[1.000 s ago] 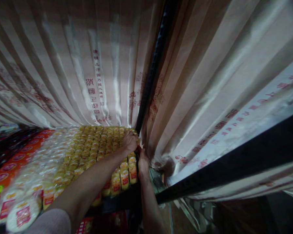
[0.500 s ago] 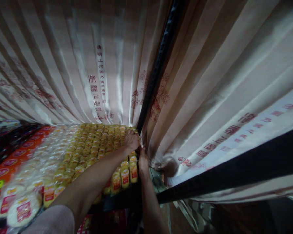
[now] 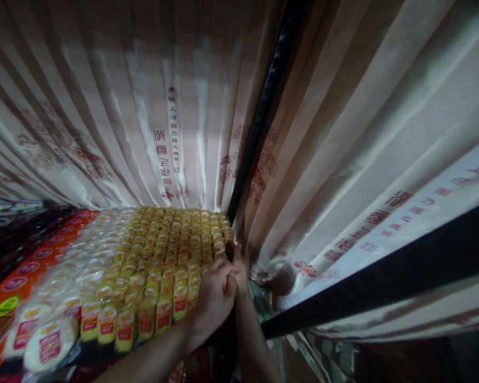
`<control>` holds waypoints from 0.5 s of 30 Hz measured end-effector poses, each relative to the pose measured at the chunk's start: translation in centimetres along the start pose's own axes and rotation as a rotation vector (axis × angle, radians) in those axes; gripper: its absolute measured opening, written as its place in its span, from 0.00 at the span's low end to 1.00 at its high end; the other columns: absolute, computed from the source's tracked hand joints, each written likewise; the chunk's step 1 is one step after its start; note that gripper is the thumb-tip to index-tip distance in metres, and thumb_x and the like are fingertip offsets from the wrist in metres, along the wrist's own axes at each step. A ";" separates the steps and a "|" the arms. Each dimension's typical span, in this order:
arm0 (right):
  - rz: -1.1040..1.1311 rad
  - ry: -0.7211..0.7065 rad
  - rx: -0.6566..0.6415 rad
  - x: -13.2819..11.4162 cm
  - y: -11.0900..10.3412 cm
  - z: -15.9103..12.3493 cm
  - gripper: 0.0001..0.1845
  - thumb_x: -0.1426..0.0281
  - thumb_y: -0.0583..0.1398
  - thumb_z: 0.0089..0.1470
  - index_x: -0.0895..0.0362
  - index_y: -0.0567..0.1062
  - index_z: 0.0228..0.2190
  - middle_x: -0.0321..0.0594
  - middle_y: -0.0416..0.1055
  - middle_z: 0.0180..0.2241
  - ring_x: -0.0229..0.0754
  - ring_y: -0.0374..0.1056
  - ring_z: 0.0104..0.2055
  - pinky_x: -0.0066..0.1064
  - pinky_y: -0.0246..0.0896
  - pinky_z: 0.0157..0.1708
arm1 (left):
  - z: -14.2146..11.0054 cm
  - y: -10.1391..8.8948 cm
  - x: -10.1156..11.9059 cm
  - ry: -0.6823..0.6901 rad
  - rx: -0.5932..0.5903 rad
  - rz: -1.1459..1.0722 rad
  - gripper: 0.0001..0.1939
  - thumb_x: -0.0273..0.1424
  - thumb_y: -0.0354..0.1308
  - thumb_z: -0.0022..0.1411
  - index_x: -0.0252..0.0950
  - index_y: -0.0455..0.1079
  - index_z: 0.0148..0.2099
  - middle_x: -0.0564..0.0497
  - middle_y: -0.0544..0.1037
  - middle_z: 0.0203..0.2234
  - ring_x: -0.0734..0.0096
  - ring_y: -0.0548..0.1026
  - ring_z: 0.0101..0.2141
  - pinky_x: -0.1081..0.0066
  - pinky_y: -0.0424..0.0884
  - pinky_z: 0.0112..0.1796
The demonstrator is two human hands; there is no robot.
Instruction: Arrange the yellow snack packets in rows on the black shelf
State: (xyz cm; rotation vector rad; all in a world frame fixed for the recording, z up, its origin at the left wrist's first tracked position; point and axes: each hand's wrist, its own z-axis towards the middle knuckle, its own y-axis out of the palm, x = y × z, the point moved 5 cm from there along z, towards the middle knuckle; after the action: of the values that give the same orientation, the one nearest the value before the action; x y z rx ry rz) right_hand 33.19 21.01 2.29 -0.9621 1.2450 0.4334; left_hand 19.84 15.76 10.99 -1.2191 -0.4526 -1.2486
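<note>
Rows of small yellow-wrapped cakes [image 3: 165,266] with red-and-white labels stand packed on a display shelf. My left hand [image 3: 215,290] is curled at the right front end of these rows. Its fingers meet beside my right hand [image 3: 239,268], and whatever they grip is hidden. My right hand reaches up past the shelf's right side, its fingers bent close to the last cakes and the foot of the black post [image 3: 259,117]. I cannot make out what lies in its fingers.
Pleated pale curtains [image 3: 199,117] with red characters hang behind and to the right. Clear-wrapped round white cakes [image 3: 50,340] and an orange box panel [image 3: 27,266] lie to the left. A black bar [image 3: 367,266] crosses low on the right.
My left hand has drawn back toward me from the far right corner of the cakes and closed beside my right hand. My right hand has shifted slightly; more cakes show.
</note>
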 end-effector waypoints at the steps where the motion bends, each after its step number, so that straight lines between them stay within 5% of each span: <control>1: -0.008 0.028 -0.003 0.0 0.0 -0.1 0.33 0.54 0.40 0.57 0.62 0.77 0.36 0.53 0.76 0.34 0.49 0.69 0.47 0.38 0.60 0.47 | -1.5 -0.3 -0.1 -0.002 -0.003 -0.044 0.13 0.23 0.46 0.59 0.37 0.72 0.36 0.49 0.74 0.32 0.71 0.73 0.36 0.72 0.69 0.39; 7: 0.071 0.101 0.013 -1.1 -0.4 -1.4 0.32 0.51 0.44 0.54 0.62 0.76 0.39 0.53 0.73 0.45 0.50 0.64 0.54 0.37 0.57 0.52 | -10.9 -1.8 -3.2 -0.084 0.037 -0.161 0.12 0.28 0.47 0.61 0.40 0.72 0.34 0.51 0.75 0.28 0.69 0.74 0.32 0.72 0.70 0.35; 9: 0.157 0.054 0.048 -2.1 -0.7 -2.7 0.33 0.51 0.44 0.55 0.63 0.74 0.44 0.52 0.71 0.48 0.48 0.65 0.54 0.36 0.57 0.52 | -14.3 -1.7 -5.6 -0.195 -0.054 -0.164 0.12 0.30 0.48 0.60 0.43 0.73 0.33 0.51 0.76 0.29 0.67 0.74 0.32 0.71 0.70 0.34; 13: 0.452 -0.273 0.291 -5.0 -2.7 -8.9 0.27 0.56 0.48 0.57 0.61 0.68 0.49 0.50 0.70 0.49 0.45 0.67 0.50 0.38 0.60 0.49 | -21.2 -2.3 -12.0 -0.571 -0.107 -0.146 0.11 0.25 0.51 0.51 0.42 0.73 0.28 0.50 0.77 0.29 0.63 0.74 0.33 0.66 0.69 0.37; 15: 0.499 -0.377 0.276 -5.6 -2.9 -13.4 0.21 0.60 0.49 0.58 0.58 0.69 0.47 0.45 0.73 0.42 0.42 0.69 0.43 0.37 0.63 0.44 | -24.2 -2.7 -15.3 -0.787 -0.129 -0.185 0.10 0.24 0.52 0.47 0.39 0.74 0.28 0.48 0.77 0.30 0.60 0.74 0.35 0.65 0.69 0.39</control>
State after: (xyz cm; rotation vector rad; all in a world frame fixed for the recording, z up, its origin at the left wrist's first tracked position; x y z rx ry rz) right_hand 25.61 9.79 8.43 -0.3047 1.1499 0.7711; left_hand 4.37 2.15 -9.07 -1.8001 -1.0859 -0.9154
